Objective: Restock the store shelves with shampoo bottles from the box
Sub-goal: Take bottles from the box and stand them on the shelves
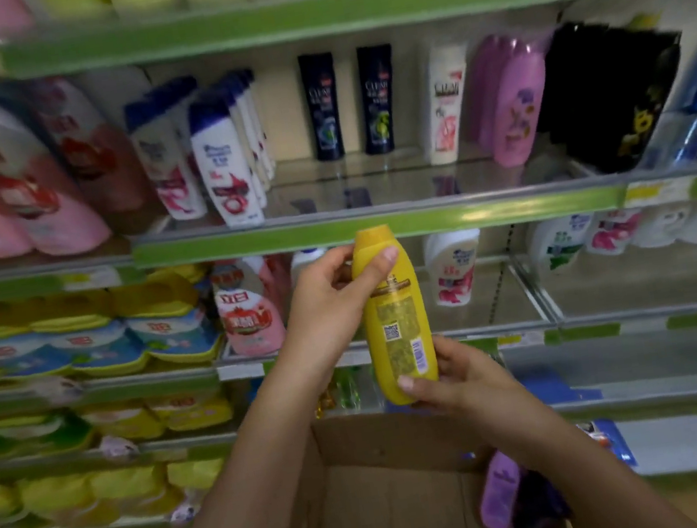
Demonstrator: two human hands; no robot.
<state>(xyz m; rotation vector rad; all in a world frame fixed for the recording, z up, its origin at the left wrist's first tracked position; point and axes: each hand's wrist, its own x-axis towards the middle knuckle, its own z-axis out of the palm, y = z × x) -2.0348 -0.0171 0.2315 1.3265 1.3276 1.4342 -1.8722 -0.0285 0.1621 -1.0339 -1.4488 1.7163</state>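
Both hands (386, 326), smooth yellow bottle (396, 315), seemingly plastic

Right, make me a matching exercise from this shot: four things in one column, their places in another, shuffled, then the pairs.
Things:
1. tall yellow plastic shampoo bottle
2. two dark navy shampoo bottles
3. small purple plastic bottle
4. brown cardboard box

Places:
A. inside the box
B. on the floor below the hands
C. held by left hand and right hand
D. standing at the back of the glass shelf

Pairs: 1-C, 2-D, 3-A, 4-B
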